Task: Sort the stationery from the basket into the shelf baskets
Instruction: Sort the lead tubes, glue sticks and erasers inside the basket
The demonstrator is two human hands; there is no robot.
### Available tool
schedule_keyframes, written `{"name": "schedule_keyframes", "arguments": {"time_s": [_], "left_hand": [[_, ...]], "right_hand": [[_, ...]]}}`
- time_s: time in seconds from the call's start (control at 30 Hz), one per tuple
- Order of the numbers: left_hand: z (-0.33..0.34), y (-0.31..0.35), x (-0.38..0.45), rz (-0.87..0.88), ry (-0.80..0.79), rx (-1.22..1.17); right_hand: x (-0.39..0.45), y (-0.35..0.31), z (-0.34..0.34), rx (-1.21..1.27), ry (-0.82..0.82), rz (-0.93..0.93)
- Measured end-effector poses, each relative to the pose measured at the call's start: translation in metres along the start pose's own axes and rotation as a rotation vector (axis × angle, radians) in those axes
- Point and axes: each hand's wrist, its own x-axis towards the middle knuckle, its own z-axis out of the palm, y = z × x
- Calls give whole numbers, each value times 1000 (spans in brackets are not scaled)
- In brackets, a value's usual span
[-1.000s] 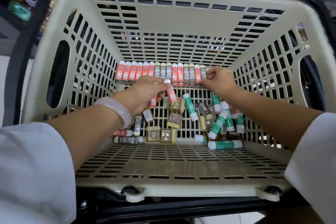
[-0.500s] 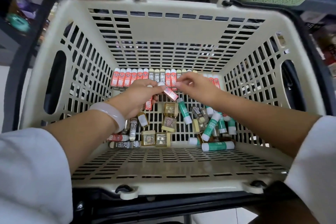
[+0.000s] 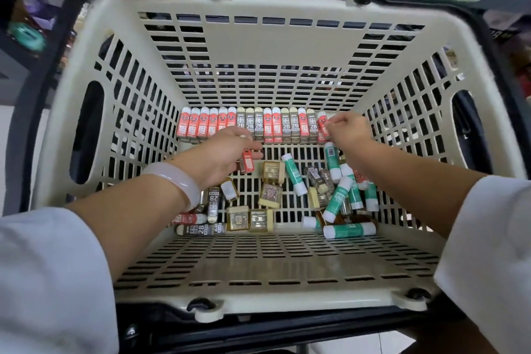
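Head view: we reach with both hands into the cream basket (image 3: 86, 46).
Our left hand (image 3: 221, 156) pinches a red lead box (image 3: 247, 162) above the loose stationery; our right hand (image 3: 349, 131) holds with curled fingers another red box (image 3: 323, 126) at the right end of the standing row (image 3: 250, 125) along the far wall.

Inside the cream basket (image 3: 86, 46), the left hand (image 3: 222, 156) holds a red box (image 3: 247, 162), while the right hand (image 3: 349, 129) pinches what looks like another red box (image 3: 323, 126) at the right end of the upright row (image 3: 250, 125). Green glue sticks (image 3: 294, 174) lie loose below.
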Motion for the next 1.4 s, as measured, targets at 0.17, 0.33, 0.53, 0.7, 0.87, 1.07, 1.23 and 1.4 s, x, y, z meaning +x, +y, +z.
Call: {"name": "schedule_keyframes", "arguments": {"time_s": [0.17, 0.33, 0.53, 0.7, 0.87, 1.07, 1.23, 1.4], "left_hand": [[-3, -1, 6, 45, 68, 219], [-1, 2, 3, 153, 8, 189], [1, 1, 0, 207, -37, 138], [-7, 1, 5, 229, 1, 230], [-14, -3, 11, 337, 65, 671], [-18, -11, 17, 418, 51, 887], [-20, -12, 19, 436, 40, 1021], [-23, -15, 16, 384, -184, 1406]], "right_hand": [[1, 2, 3, 71, -66, -5], [-34, -11, -1, -3, -212, -194], [-84, -23, 24, 161, -644, -309], [-57, -20, 14, 177, -352, -190], [-10, -3, -6, 26, 99, -15], [10, 3, 1, 83, 27, 49], [10, 4, -16, -221, -81, -60], [-20, -14, -33, -797, -461, -618]]}}
